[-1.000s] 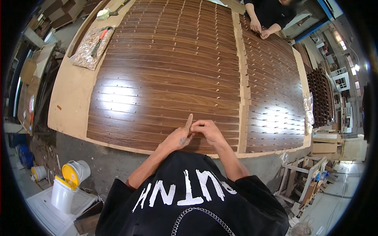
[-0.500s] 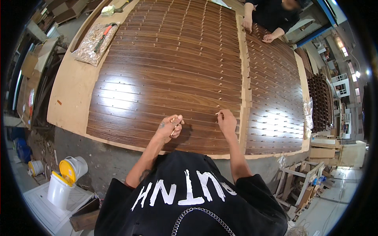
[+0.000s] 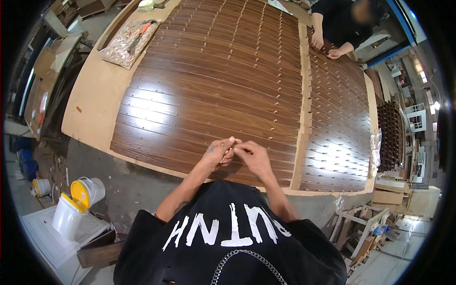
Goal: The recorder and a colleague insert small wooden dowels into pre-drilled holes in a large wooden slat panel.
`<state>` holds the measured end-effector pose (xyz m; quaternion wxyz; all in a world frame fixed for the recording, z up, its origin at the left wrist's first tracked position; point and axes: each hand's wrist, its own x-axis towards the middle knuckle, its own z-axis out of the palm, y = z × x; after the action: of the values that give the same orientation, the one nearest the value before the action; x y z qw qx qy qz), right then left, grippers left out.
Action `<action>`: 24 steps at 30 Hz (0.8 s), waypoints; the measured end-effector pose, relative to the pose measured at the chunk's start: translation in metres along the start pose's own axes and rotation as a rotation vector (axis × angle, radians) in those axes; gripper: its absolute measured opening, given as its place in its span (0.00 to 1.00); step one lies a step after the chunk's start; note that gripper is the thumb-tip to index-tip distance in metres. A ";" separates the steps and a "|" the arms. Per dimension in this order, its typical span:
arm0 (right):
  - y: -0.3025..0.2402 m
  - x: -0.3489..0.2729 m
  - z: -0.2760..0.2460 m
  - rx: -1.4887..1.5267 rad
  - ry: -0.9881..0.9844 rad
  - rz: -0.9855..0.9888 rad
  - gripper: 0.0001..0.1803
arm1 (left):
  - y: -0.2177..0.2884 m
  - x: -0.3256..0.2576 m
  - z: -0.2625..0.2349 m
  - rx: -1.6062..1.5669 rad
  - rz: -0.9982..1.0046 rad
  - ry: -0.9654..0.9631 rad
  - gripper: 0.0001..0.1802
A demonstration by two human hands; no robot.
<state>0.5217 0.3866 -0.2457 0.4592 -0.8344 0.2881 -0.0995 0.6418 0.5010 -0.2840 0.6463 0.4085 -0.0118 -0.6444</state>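
Observation:
Dark brown wood-grain strips [image 3: 199,121] lie side by side in front of me, with rows of small holes in them. Pale wooden dowels [image 3: 274,120] stand up from many of the holes, in lines running away from me. Above the near strips, my left hand [image 3: 217,153] is closed around a few loose wooden dowels [image 3: 227,153]. My right hand [image 3: 254,156] meets it from the right, its thumb and fingers pinched together at the left fingertips. What the right fingertips grip is hidden.
A clear bag of dowels [image 3: 118,53] sits on the pale board's left part, with a red-and-black handled tool [image 3: 141,35] on it. Another person's hands [image 3: 334,53] work at the far right strips. White buckets [image 3: 69,221] stand at lower left, a wooden frame [image 3: 354,221] at lower right.
My right hand has left a dowel on the near strips and come left to my left hand. A dowel now stands where it was. The whole view has shifted slightly.

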 end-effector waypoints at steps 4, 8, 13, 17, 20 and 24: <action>0.001 -0.004 0.012 0.150 -0.062 0.050 0.08 | -0.011 -0.002 -0.005 0.130 -0.019 0.034 0.22; 0.025 -0.009 0.026 0.126 0.018 0.074 0.08 | -0.010 -0.003 -0.003 0.141 -0.088 0.025 0.24; 0.029 -0.018 0.033 0.269 0.178 0.193 0.08 | -0.007 -0.003 0.013 0.165 -0.120 0.004 0.24; 0.020 -0.022 0.024 0.563 0.147 0.209 0.09 | -0.005 -0.005 0.018 0.206 -0.007 -0.022 0.23; 0.009 -0.022 0.018 0.716 0.049 0.181 0.10 | -0.010 -0.003 0.019 0.362 0.140 0.072 0.21; 0.004 -0.021 0.014 0.736 0.034 0.180 0.11 | -0.002 -0.010 0.027 0.423 0.172 0.161 0.20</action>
<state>0.5094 0.4073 -0.2546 0.7302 -0.5833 0.3129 -0.1696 0.6240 0.4960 -0.2621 0.5977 0.5823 -0.1299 -0.5355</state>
